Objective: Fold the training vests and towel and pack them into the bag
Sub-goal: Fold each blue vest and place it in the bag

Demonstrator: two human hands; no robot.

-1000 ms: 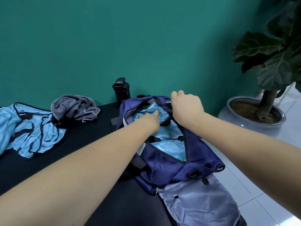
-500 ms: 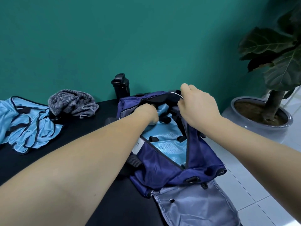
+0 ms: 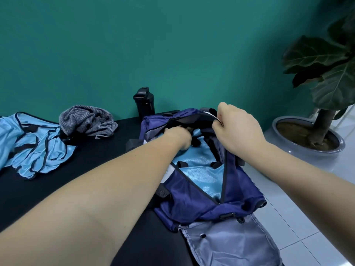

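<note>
A navy bag point(image 3: 194, 200) lies open on the black table point(image 3: 99, 158), its grey flap hanging over the table's right edge. Inside it lies a light-blue vest point(image 3: 201, 169) with black trim. My right hand point(image 3: 238, 129) grips the bag's far rim and holds it lifted. My left hand point(image 3: 178, 138) reaches deep into the bag's far end, its fingers hidden under the rim. More light-blue vests point(image 3: 36, 148) lie crumpled at the table's left. A grey striped towel point(image 3: 86, 120) is bunched behind them.
A black bottle point(image 3: 144, 101) stands against the teal wall behind the bag. A large potted plant point(image 3: 315, 131) sits on the white tiled floor to the right of the table.
My right hand took hold of the bag's far rim and lifted it. My left hand pushed deeper under that rim over the vest inside.
</note>
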